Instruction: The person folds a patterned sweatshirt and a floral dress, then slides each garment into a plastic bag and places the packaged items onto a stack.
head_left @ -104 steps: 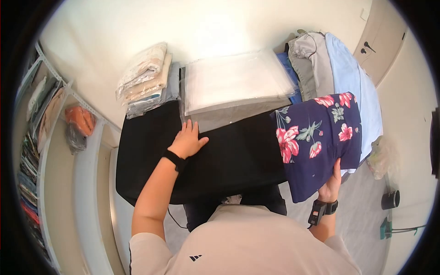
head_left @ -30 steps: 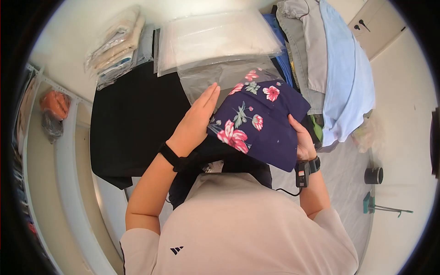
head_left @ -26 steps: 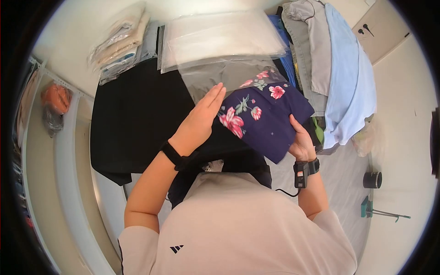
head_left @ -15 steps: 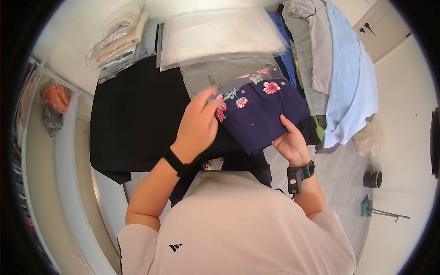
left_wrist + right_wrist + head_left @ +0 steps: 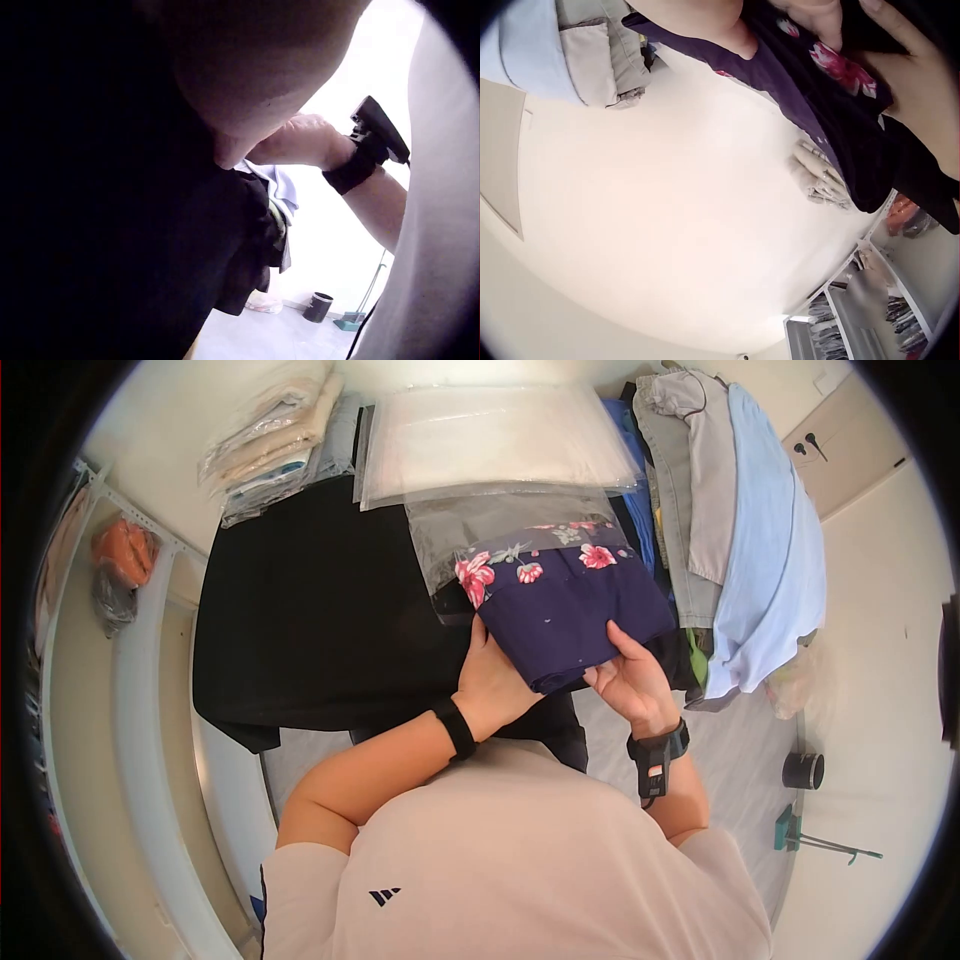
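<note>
A folded navy garment with pink flowers (image 5: 575,605) lies in front of me, its far edge veiled by a clear plastic bag (image 5: 440,530). My right hand (image 5: 635,678) grips the garment's near edge, thumb on top and fingers beneath. In the right wrist view, that thumb (image 5: 724,26) presses on the navy cloth. My left hand (image 5: 495,685) is at the near left corner, thumb up beside the edge and the other fingers hidden by the cloth. The left wrist view is mostly dark, with part of the left hand (image 5: 262,60) near the lens.
Black cloth (image 5: 320,610) covers the table. At its back are a pile of clear bags (image 5: 500,440) and a stack of bagged clothes (image 5: 285,435). Grey and light blue garments (image 5: 765,550) hang over the right edge. A shelf (image 5: 130,690) stands at left, a black bin (image 5: 803,770) at right.
The garment has moved left from the table's right side onto the clear bag, its far edge now under the plastic. My left hand has dropped from beside the flowers to the near left corner.
</note>
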The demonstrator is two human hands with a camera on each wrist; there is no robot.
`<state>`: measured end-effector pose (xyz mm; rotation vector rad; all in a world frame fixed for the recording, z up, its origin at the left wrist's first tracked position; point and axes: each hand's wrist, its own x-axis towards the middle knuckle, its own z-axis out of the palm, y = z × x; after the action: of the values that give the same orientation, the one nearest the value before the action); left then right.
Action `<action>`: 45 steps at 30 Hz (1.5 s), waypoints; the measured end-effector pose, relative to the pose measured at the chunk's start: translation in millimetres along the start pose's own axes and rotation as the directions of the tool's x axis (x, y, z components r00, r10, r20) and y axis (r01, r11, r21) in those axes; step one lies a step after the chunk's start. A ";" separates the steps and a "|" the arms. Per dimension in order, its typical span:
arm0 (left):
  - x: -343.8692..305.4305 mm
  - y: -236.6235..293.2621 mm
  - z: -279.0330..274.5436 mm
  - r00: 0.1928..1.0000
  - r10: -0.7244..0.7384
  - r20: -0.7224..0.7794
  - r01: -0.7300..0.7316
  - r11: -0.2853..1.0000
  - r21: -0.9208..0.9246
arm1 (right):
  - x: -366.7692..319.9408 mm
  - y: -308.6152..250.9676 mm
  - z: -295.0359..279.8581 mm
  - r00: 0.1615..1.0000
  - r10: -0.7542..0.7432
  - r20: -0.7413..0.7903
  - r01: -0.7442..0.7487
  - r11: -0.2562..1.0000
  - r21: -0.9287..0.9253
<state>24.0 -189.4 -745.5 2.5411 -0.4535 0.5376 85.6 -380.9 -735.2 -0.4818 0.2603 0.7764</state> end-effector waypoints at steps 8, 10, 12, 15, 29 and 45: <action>-5.6 -4.6 8.1 1.000 -0.027 0.001 0.027 0.990 0.138 | 52.2 12.3 23.0 0.999 0.025 0.028 -0.025 1.000 -0.011; 0.1 2.9 0.0 0.914 -0.271 0.301 0.236 0.960 0.148 | 72.9 14.0 29.5 0.999 0.034 0.038 -0.034 0.999 0.000; 0.2 -1.9 4.3 0.904 -0.267 0.335 0.238 0.963 0.125 | 92.9 13.3 37.1 0.999 0.025 0.022 -0.024 0.998 -0.055; -4.2 -4.7 9.8 0.984 -0.112 0.142 0.064 0.951 0.304 | 120.0 9.9 46.5 0.999 -0.012 0.036 0.017 0.993 -0.114; -29.5 -4.5 9.2 1.000 -0.008 -0.008 0.011 0.912 0.410 | 241.6 -24.0 48.3 0.957 -0.072 0.281 0.117 0.982 -0.149; -29.8 -5.8 7.6 0.999 0.039 -0.027 -0.024 0.909 0.415 | 262.2 -27.0 63.6 0.982 -0.072 0.176 0.121 0.951 -0.285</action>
<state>2.7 -182.4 -767.3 2.9274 -0.4014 0.7579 288.9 -206.2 -775.7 -0.7032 -0.0346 0.7569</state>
